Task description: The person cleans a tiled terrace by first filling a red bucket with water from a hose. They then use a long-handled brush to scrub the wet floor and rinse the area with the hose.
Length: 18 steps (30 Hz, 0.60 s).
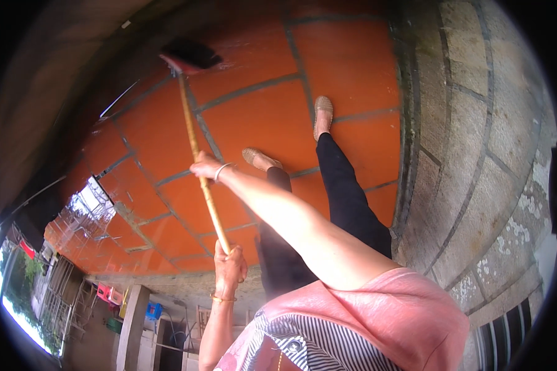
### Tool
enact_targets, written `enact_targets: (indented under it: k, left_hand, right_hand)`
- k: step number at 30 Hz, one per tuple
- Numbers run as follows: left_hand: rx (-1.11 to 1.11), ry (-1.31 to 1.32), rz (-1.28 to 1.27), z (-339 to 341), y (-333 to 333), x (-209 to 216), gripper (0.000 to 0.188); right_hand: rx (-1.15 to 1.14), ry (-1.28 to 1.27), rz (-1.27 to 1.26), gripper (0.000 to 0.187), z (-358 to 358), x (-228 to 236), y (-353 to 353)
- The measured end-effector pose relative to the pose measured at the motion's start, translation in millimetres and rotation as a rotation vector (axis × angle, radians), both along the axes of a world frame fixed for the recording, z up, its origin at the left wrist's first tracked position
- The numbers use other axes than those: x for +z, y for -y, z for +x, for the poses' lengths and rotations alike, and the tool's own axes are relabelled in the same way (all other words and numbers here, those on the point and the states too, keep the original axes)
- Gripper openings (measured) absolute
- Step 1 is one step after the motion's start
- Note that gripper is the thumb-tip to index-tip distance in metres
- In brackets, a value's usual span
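- An orange tiled floor (254, 114) with grey joints spans my head view, glossy toward the left.
- Pale stone blocks (464, 142) line its right side.
- A long-handled tool (189, 117) slants across the tiles, its dark, blurred head beyond both feet; I cannot tell whether it touches the floor.
- My left hand (230, 264) wraps the handle's near end.
- My right hand (206, 166) grips the handle farther along.
- A white bracelet (221, 171) circles the right wrist.

The orange tiled floor (247, 114) here shines in patches; two beige shoes (322, 111) and, seemingly, a blurred broom head (192, 55) rest on it.
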<state>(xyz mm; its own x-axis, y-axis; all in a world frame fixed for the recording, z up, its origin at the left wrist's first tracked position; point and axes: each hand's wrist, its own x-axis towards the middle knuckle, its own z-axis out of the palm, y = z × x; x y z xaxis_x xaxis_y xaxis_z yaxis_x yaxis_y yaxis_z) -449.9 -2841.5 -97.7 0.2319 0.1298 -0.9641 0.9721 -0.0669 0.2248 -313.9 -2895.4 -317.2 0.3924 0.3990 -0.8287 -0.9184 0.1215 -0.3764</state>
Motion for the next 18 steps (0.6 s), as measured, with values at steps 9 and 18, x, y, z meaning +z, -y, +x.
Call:
enact_targets:
  k: [9,18]
  left_hand:
    - [-0.427,0.06,0.051,-98,-4,48,0.017]
    - [-0.246,-0.258,-0.795,1,136,-50,0.016]
  right_hand:
    - [-0.57,-0.152,0.064,0.016,-99,80,85]
    - [-0.766,-0.262,-0.749,0.014,-141,-16,309]
